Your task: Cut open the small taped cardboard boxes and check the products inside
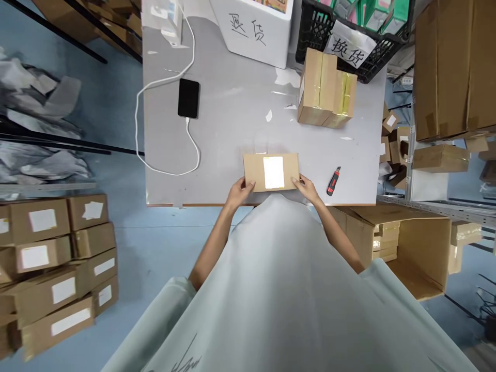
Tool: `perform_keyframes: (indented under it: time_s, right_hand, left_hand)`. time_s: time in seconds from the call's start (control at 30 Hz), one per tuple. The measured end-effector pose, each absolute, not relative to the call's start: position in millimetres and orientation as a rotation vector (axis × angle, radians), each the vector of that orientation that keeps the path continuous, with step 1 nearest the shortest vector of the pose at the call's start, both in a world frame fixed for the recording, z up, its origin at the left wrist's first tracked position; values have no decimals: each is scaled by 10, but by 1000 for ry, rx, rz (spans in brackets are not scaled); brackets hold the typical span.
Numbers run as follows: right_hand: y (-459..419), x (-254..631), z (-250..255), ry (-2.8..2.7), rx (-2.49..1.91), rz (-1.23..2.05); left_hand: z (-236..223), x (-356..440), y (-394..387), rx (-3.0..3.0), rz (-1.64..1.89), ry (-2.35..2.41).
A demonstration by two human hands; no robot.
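A small brown cardboard box (253,164) with a white label (274,173) facing up is at the near edge of the grey table. My left hand (241,192) grips its left near corner, thumb on top and fingers at the side. At the right near corner, my right hand (305,187) pinches the box in the same way. Both hands' fingers are partly hidden by the box. To the right of my right hand lies a red and black utility knife (334,181).
Two taped boxes (325,90) stand at the back right, before a black crate (315,31) and a white bin (256,36). A phone (188,98) on a white cable (136,119) lies at left. Boxes (62,263) are stacked on the left; an open carton (422,253) stands on the right.
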State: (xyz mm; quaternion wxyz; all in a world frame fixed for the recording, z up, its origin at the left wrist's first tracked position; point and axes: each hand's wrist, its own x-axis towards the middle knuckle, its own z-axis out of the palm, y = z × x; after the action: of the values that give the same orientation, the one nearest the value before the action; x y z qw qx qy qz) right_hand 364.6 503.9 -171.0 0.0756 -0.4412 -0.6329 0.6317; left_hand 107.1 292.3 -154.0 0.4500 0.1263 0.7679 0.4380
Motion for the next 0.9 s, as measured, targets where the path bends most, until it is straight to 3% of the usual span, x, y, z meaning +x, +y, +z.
perform_keyframes:
  time_s: [0.2,0.4,0.73,0.9]
  right_hand:
    - [5044,3910,-1899,-1794,-1600,1918]
    - [4840,3894,-1879,-1952,-1486,1882]
    - [5073,3742,-1354,-1986,-1357,1611]
    - [5119,3589,-1104,-2085,-1369,1489]
  left_hand:
    - [-1584,1168,2753,212,1126,1829]
    - [-1656,1279,2697,228,1062,1832]
    - [-1392,1079,2827,323,1412,1935]
    - [-1285,857,2908,391,1413,2076]
